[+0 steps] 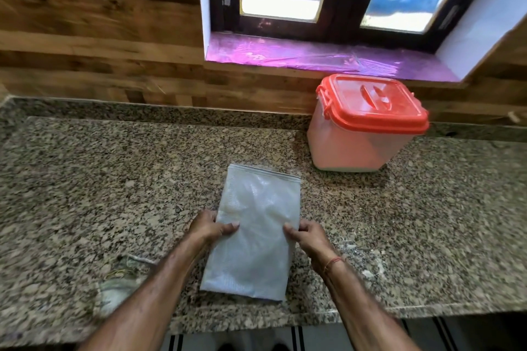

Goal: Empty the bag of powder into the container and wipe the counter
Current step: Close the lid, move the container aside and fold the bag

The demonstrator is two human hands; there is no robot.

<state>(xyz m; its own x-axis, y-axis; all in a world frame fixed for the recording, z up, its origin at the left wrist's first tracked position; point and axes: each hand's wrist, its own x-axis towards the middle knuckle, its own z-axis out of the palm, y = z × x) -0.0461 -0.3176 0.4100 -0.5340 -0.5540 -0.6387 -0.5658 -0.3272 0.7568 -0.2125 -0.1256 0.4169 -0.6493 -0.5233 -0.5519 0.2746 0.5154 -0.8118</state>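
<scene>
Bag (pixel 256 231) lay flat at centre of frame on the granite table (pixel 85 174), zip end pointing up-frame. Left hand (pixel 209 226) gripped its left edge, right hand (pixel 306 234) its right edge, thumbs on top. Container (pixel 362 125), red lid closed, stood upper right by the wall. Grey cloth (pixel 119 285) lower left.

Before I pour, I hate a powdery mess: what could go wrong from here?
1. The container has its red lid on and seemingly clipped; lifting the bag first leaves no free hand to open it.
2. Both hands, left hand and right hand, hold only the bag's sides; it may sag and spill.
3. The cloth lies close enough to catch powder.
</scene>
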